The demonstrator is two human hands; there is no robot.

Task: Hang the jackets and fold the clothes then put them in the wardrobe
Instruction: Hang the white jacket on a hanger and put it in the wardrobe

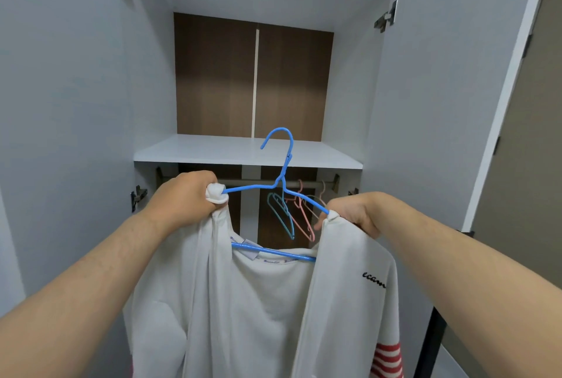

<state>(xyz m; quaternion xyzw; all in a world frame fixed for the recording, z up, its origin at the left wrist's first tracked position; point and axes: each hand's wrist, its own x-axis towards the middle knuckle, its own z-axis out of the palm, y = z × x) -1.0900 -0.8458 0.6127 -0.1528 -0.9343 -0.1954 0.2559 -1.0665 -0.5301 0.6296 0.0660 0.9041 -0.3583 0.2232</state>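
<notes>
Both hands are closed on cloth. Head view: left hand [182, 195] fists the bunched shoulder of the white jacket [258, 301] over one tip of the blue hanger [279, 183], and right hand [352, 213] grips the other shoulder at the opposite tip. I read this as seating the shoulders so nothing slides off. The hook stands free between the hands, in front of the shelf [243, 149]. The jacket hangs below them, outside the wardrobe. The rail [243, 181] is behind and carries spare hangers [304, 219]. Not hung yet.
</notes>
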